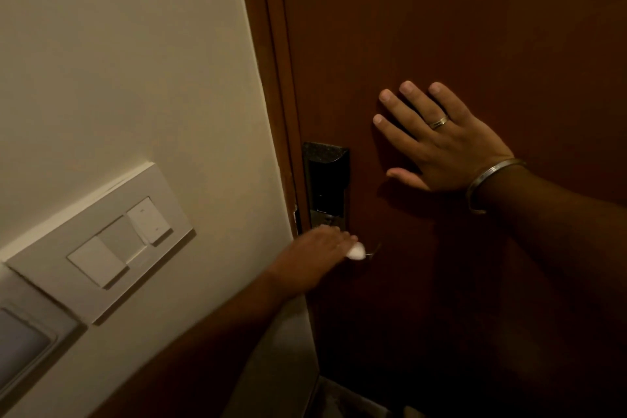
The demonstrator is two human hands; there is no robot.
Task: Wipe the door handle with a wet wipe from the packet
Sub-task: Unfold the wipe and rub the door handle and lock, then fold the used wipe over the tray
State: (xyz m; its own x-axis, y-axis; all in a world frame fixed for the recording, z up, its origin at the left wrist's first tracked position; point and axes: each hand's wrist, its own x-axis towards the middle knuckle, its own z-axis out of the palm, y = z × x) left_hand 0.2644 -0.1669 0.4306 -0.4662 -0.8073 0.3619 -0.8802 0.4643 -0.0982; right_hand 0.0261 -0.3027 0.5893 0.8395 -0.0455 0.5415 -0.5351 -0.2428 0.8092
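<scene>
My left hand (314,253) is wrapped over the door handle, holding a white wet wipe (356,252) that pokes out past the fingers. Only the handle's metal tip (375,249) shows to the right of the wipe; the rest is hidden under the hand. Above it a dark lock plate (326,180) is fixed to the brown door (475,27). My right hand (437,136) lies flat on the door with fingers spread, up and to the right of the lock, wearing a ring and a metal bangle. The wipe packet is not in view.
A cream wall (118,61) fills the left side, with a white switch panel (112,241) and part of a second panel (23,346) below it. The dark door frame (271,61) runs between wall and door.
</scene>
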